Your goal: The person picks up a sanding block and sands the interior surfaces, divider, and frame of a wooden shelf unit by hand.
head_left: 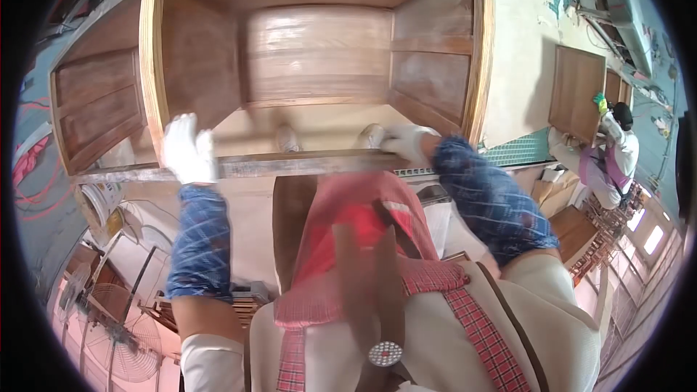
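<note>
In front of me lies a brown wooden cabinet carcass (316,43), its open side facing up. My left hand (189,151), in a white glove, rests at the corner where a pale-edged upright (152,51) meets the front rail (268,165). Its fingers are stretched and apart, with nothing in them. My right hand (412,143), also white-gloved, is at the right part of that rail, fingers pointing left. Those fingers are blurred, so their grip does not show. Two small whitish rounded shapes (288,139) behind the rail are too unclear to name.
To the right, a co-worker (617,141) handles a brown wooden panel (577,93). Pale board (519,51) and green mesh (519,149) lie beside the cabinet. A standing fan (120,334) is at lower left, with a white bucket (98,207) above it.
</note>
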A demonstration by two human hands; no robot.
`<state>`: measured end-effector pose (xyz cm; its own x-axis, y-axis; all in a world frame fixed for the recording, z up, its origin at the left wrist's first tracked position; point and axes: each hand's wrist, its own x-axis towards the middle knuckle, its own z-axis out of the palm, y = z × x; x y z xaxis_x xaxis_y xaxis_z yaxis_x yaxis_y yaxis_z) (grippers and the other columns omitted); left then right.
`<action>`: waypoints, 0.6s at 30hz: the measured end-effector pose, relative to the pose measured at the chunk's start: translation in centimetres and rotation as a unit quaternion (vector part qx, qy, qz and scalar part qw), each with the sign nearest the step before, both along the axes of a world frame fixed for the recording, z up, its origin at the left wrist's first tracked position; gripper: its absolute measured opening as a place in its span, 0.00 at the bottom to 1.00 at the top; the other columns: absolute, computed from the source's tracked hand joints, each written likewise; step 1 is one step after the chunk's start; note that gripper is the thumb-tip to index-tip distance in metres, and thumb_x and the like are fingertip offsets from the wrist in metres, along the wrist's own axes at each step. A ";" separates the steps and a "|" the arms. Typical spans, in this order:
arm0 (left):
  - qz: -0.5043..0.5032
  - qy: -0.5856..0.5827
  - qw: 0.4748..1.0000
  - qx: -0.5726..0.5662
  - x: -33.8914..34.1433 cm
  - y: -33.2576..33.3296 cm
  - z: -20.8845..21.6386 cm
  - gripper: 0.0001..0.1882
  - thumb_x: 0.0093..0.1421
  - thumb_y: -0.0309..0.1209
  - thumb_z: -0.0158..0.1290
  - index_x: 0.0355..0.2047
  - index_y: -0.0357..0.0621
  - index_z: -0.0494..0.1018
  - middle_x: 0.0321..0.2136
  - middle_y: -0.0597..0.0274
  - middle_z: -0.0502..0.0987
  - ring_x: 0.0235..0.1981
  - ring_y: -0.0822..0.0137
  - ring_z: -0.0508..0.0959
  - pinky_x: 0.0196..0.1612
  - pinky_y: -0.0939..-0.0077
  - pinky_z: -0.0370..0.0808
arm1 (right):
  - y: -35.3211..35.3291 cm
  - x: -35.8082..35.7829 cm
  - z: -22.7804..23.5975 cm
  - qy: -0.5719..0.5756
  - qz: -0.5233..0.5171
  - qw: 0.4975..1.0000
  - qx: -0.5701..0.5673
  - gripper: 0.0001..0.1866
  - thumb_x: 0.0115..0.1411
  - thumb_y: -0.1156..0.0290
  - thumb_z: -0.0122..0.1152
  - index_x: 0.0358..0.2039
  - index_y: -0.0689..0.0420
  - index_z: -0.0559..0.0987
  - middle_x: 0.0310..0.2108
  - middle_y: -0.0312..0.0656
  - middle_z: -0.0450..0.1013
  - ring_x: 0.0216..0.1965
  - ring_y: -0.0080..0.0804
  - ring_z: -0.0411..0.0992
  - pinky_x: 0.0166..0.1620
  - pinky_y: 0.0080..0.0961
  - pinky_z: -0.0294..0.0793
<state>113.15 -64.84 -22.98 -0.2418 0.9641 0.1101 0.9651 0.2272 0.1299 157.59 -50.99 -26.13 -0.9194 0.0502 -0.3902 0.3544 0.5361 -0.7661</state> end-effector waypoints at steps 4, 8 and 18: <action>0.200 0.070 0.975 0.064 -8.5 -3.6 -1.8 0.28 0.60 0.46 0.54 0.53 0.37 0.72 0.49 0.42 0.75 0.49 0.44 0.74 0.52 0.55 0.71 | -0.2 1.1 2.4 -0.281 -0.340 0.870 -0.221 0.11 0.59 0.67 0.58 0.42 0.54 0.79 0.37 0.41 0.78 0.39 0.37 0.76 0.42 0.30 0.73; 0.280 -0.031 0.957 -0.069 -7.7 -1.8 -0.7 0.29 0.59 0.51 0.53 0.51 0.41 0.74 0.34 0.41 0.80 0.37 0.43 0.78 0.46 0.53 0.72 | -2.8 -9.2 -1.0 -0.233 -0.265 0.904 -0.242 0.13 0.59 0.64 0.58 0.40 0.57 0.78 0.36 0.46 0.77 0.36 0.38 0.75 0.40 0.31 0.73; 0.236 -0.079 0.968 -0.040 -8.6 -1.9 -1.1 0.19 0.57 0.38 0.55 0.45 0.40 0.77 0.25 0.47 0.80 0.27 0.46 0.79 0.36 0.56 0.75 | -8.8 -36.5 -4.8 0.127 -0.058 0.987 -0.077 0.13 0.60 0.70 0.55 0.45 0.56 0.77 0.45 0.45 0.72 0.49 0.44 0.70 0.50 0.37 0.71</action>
<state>104.50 -66.79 -24.11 -0.6656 0.7455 -0.0348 0.7205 0.6541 0.2304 121.05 -59.82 -30.95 -0.9803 0.1179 -0.1585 0.1917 0.3733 -0.9077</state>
